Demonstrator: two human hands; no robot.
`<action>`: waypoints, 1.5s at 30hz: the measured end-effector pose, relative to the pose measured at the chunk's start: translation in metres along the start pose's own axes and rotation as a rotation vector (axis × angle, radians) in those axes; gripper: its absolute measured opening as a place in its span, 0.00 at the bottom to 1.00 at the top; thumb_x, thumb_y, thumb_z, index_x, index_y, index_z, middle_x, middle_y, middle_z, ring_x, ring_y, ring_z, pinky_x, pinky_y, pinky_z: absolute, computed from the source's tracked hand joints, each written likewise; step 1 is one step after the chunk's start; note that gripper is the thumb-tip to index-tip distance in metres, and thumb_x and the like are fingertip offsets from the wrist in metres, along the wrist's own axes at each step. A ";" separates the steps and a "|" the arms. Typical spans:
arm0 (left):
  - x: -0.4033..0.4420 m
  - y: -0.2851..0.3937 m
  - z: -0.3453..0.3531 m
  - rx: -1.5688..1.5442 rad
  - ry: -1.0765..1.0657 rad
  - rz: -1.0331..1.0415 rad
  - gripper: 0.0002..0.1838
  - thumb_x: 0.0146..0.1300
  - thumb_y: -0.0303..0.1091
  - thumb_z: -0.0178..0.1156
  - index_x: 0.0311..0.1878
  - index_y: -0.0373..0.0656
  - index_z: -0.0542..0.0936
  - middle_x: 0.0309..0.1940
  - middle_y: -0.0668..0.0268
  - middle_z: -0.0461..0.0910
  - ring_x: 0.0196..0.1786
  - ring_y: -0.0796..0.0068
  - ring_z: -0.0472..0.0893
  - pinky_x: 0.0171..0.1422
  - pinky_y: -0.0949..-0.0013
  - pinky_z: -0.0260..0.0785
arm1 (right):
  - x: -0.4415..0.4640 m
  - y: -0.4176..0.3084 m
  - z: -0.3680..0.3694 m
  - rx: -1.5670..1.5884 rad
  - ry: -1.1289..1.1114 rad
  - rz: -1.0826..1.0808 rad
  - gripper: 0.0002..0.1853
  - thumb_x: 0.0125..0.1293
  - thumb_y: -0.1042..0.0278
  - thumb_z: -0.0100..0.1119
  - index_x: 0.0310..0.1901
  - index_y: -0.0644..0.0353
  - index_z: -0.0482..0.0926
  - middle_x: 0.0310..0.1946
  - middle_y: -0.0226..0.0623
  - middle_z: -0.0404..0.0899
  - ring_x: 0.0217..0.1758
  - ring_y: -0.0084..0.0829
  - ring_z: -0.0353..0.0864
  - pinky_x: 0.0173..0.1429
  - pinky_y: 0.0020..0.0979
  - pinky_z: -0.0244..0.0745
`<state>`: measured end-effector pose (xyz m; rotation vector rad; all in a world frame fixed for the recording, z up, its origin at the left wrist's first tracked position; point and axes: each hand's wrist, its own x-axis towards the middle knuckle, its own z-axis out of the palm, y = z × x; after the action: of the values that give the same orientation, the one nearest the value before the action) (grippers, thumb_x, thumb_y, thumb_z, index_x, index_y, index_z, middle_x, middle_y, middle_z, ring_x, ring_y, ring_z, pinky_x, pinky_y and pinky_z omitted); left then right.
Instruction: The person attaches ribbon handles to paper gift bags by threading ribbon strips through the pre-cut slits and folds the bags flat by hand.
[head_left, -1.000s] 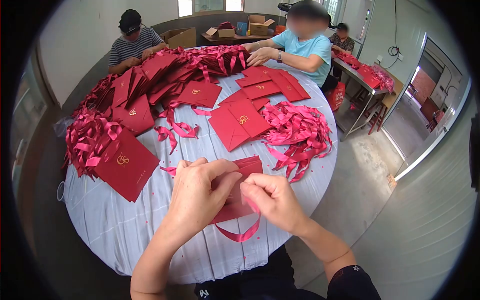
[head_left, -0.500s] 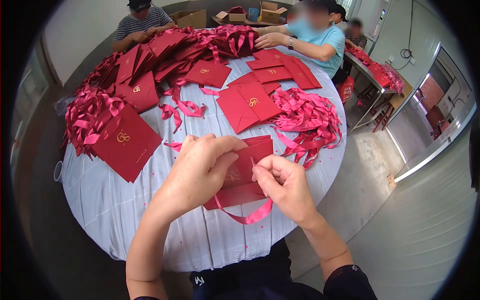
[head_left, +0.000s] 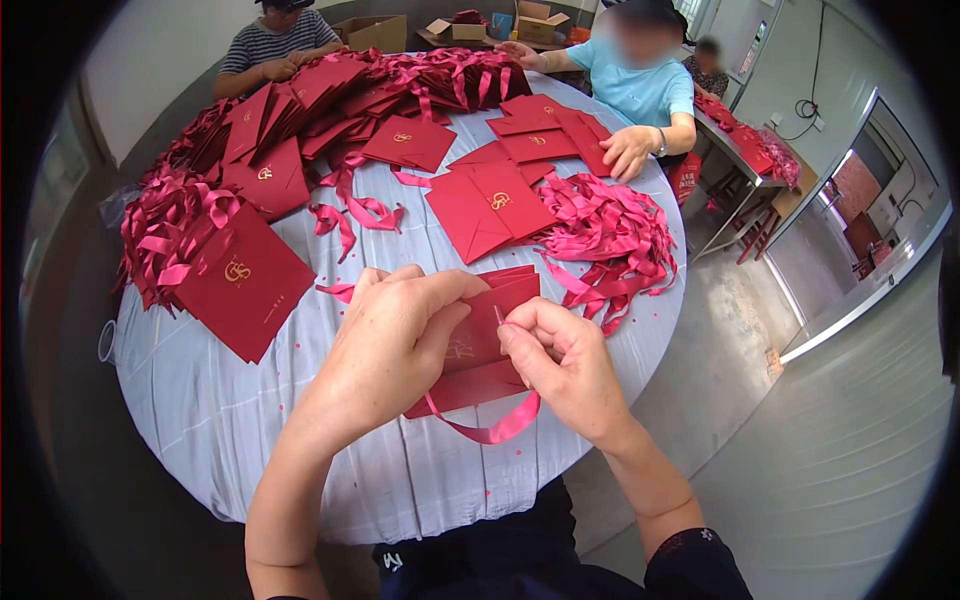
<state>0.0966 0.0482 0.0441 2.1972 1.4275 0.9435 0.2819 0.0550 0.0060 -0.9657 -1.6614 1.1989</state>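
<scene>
A red paper gift bag [head_left: 470,385] with a faint gold logo lies in front of me, close to the table's near edge. My left hand [head_left: 385,330] pinches the bag's upper part between thumb and fingers. Pressed together over the bag's right side, the thumb and forefinger of my right hand [head_left: 560,365] hold the thin end of a pink ribbon. A loop of this pink ribbon [head_left: 495,432] hangs across the bag's lower edge. Whether the ribbon passes through a hole is hidden by my fingers.
Stacked red bags [head_left: 240,280] with ribbons stand left on the cloth-covered round table [head_left: 210,400]. More bags [head_left: 490,210] and a heap of pink ribbons [head_left: 610,235] lie beyond my hands. Co-workers sit across the table; one person's hand [head_left: 632,150] rests near the right-hand bags.
My hands keep nearly the same hold on the bag and ribbon. The co-worker in light blue has moved one hand to the table's right side and spread the arms apart.
</scene>
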 end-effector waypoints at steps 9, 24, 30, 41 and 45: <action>-0.005 0.010 0.018 0.157 0.135 0.141 0.09 0.60 0.24 0.59 0.43 0.41 0.82 0.24 0.65 0.77 0.30 0.71 0.71 0.43 0.66 0.56 | 0.008 -0.008 -0.020 0.058 -0.121 0.137 0.08 0.67 0.73 0.55 0.30 0.64 0.73 0.20 0.19 0.67 0.24 0.09 0.61 0.26 0.20 0.57; -0.007 0.015 0.033 0.307 0.229 0.221 0.10 0.53 0.26 0.62 0.40 0.41 0.80 0.27 0.66 0.82 0.31 0.68 0.75 0.44 0.63 0.57 | 0.002 -0.016 -0.029 -0.177 -0.142 0.153 0.05 0.65 0.75 0.57 0.32 0.65 0.75 0.23 0.19 0.70 0.26 0.09 0.66 0.28 0.17 0.63; -0.007 0.018 0.033 0.298 0.249 0.213 0.08 0.57 0.24 0.62 0.41 0.43 0.81 0.23 0.66 0.77 0.28 0.70 0.72 0.42 0.66 0.55 | -0.001 -0.017 -0.021 -0.194 -0.022 0.134 0.03 0.65 0.75 0.57 0.35 0.66 0.77 0.26 0.22 0.74 0.26 0.09 0.67 0.29 0.17 0.64; -0.005 0.017 0.028 0.280 0.198 0.171 0.08 0.55 0.24 0.59 0.40 0.39 0.79 0.24 0.63 0.80 0.31 0.66 0.74 0.44 0.63 0.57 | -0.006 -0.001 0.001 -0.379 0.279 -0.222 0.03 0.60 0.76 0.59 0.35 0.65 0.75 0.22 0.31 0.74 0.23 0.15 0.69 0.28 0.24 0.66; -0.004 0.018 0.027 0.248 0.185 0.145 0.07 0.55 0.23 0.59 0.39 0.39 0.79 0.24 0.63 0.80 0.31 0.66 0.74 0.44 0.63 0.57 | -0.005 0.009 0.005 -0.402 0.331 -0.306 0.04 0.59 0.77 0.60 0.34 0.65 0.75 0.22 0.35 0.75 0.23 0.19 0.71 0.29 0.26 0.69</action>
<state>0.1263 0.0386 0.0346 2.4768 1.5588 1.0953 0.2797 0.0507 -0.0044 -1.0375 -1.7295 0.4804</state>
